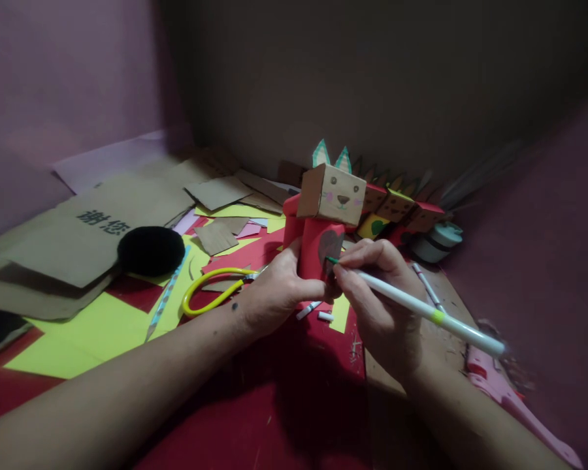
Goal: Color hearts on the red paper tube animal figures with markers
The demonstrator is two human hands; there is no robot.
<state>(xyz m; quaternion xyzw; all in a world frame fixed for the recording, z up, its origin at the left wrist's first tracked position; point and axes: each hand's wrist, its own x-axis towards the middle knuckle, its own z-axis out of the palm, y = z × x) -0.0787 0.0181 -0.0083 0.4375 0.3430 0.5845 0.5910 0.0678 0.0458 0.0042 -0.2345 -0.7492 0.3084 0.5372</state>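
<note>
A cat figure [342,199] with a box-shaped cardboard head, green-edged ears and a red paper body stands upright in front of me. My left hand [284,284] is wrapped around the lower part of its body. On the chest is a dark heart [331,247]. Between the thumb and fingers of my right hand [385,300] is a white marker pen [421,307] with a yellow-green band. Its green tip is at the heart's lower part; whether it touches the surface I cannot tell. Just below the figure lie white marker caps [325,316].
Yellow-handled scissors [213,294], a blue patterned pencil [169,290] and a black round pad [151,251] lie left among yellow paper [78,333] and cardboard [78,228]. Similar box-headed figures [396,205] stand behind on the right, near a pale-blue container [436,241]. A pink tool [514,398] is at right.
</note>
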